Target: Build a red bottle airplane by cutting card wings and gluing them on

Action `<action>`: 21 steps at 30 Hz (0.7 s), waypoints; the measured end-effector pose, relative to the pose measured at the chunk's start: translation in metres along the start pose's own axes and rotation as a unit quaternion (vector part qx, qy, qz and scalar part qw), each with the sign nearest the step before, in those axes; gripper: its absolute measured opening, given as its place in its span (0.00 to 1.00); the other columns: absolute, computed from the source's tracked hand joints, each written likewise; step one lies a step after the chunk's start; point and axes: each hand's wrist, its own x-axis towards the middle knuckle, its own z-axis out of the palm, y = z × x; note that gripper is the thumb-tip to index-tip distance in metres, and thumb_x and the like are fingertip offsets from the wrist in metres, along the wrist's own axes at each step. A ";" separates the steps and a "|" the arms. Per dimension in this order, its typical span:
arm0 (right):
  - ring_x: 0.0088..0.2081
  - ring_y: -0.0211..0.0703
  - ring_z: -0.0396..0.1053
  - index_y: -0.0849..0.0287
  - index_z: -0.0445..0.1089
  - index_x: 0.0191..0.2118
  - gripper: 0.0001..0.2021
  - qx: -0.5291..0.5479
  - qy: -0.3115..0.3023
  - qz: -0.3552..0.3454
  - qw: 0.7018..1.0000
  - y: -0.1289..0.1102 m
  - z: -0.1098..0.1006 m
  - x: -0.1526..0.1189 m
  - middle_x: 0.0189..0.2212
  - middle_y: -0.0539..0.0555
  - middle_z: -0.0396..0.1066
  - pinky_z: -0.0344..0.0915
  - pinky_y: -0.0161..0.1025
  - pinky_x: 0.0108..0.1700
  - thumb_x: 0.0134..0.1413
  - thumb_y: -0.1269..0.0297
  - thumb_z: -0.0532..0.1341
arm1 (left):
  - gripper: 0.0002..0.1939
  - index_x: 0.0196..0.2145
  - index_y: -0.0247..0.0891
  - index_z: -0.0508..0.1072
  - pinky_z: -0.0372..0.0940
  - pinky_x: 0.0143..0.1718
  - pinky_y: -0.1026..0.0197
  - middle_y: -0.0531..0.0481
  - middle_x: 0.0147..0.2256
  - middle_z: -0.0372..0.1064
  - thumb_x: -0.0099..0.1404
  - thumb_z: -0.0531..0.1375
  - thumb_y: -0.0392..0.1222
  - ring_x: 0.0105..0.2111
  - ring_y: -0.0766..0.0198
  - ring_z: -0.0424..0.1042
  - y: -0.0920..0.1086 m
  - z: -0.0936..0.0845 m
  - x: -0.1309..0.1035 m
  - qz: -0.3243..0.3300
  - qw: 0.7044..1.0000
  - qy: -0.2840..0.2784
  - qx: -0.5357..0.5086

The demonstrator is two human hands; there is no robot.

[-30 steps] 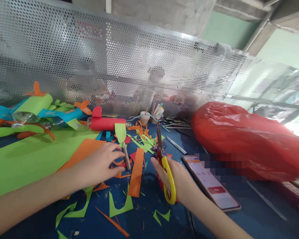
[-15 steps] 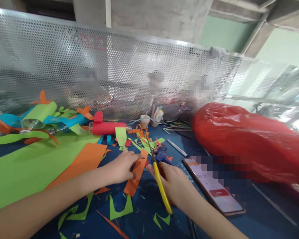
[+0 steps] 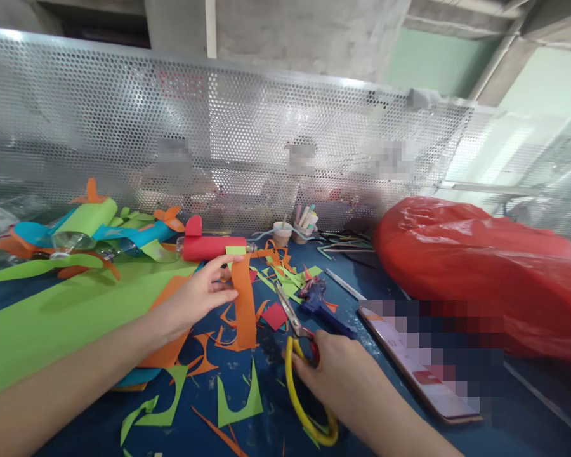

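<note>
My left hand pinches an upright orange paper strip by its left edge, near the top. In my right hand are scissors with yellow-and-red handles. Their blades point away from me, slightly parted, to the right of the strip and not touching it. Just beyond the scissors lies a blue glue gun, beside a small red paper piece. Behind the strip rests a red paper-wrapped bottle with a green piece on it.
Green and orange scraps litter the blue table. Large green paper spreads at left, with bottle planes behind. A phone and a red plastic bag lie at right. Cups, one holding markers, stand before the perforated metal screen.
My left hand has lifted the orange strip up and left, turning it upright. My right hand has moved slightly right and down, and the scissors have turned so their handle loop shows.
</note>
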 end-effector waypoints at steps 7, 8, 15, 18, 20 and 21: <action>0.27 0.53 0.75 0.59 0.70 0.25 0.13 -0.010 -0.013 -0.009 1.000 0.000 0.006 -0.005 0.23 0.60 0.74 0.59 0.38 0.24 0.49 0.55 0.61 | 0.25 0.53 0.43 0.62 0.62 0.46 0.54 0.49 0.42 0.66 0.57 0.59 0.35 0.41 0.60 0.69 -0.009 0.015 -0.020 -0.077 0.992 -0.058 -0.079; 0.27 0.53 0.75 0.59 0.69 0.24 0.13 -0.015 -0.018 -0.009 1.000 0.000 0.005 -0.005 0.23 0.60 0.74 0.60 0.38 0.24 0.49 0.54 0.62 | 0.25 0.52 0.43 0.63 0.62 0.45 0.55 0.49 0.41 0.66 0.56 0.59 0.35 0.40 0.61 0.69 -0.011 0.018 -0.022 -0.085 0.991 -0.061 -0.078; 0.28 0.50 0.73 0.58 0.62 0.34 0.08 0.115 0.044 -0.043 0.991 -0.003 -0.001 0.001 0.25 0.55 0.72 0.65 0.42 0.28 0.56 0.58 0.58 | 0.25 0.51 0.42 0.65 0.61 0.46 0.57 0.48 0.46 0.65 0.55 0.61 0.35 0.40 0.63 0.67 -0.020 0.032 -0.029 -0.074 0.993 -0.064 -0.067; 0.34 0.41 0.72 0.55 0.57 0.40 0.11 0.377 0.047 -0.107 0.919 -0.007 0.004 0.005 0.34 0.52 0.70 0.69 0.37 0.34 0.54 0.64 0.60 | 0.27 0.54 0.43 0.64 0.62 0.48 0.55 0.47 0.49 0.65 0.56 0.60 0.36 0.40 0.62 0.68 -0.021 0.035 -0.033 -0.066 0.994 -0.068 -0.045; 0.39 0.40 0.71 0.54 0.56 0.43 0.16 0.476 0.024 -0.136 0.868 -0.009 0.008 0.006 0.39 0.52 0.68 0.70 0.37 0.39 0.51 0.66 0.62 | 0.29 0.57 0.43 0.61 0.62 0.48 0.54 0.47 0.45 0.68 0.58 0.60 0.37 0.42 0.60 0.68 -0.021 0.037 -0.037 -0.074 0.993 -0.079 -0.045; 0.40 0.39 0.70 0.53 0.56 0.45 0.18 0.504 0.011 -0.147 0.851 -0.010 0.009 0.006 0.41 0.52 0.68 0.70 0.37 0.41 0.50 0.67 0.63 | 0.30 0.58 0.43 0.60 0.62 0.48 0.54 0.47 0.44 0.69 0.58 0.59 0.37 0.42 0.59 0.68 -0.021 0.038 -0.038 -0.077 0.992 -0.085 -0.050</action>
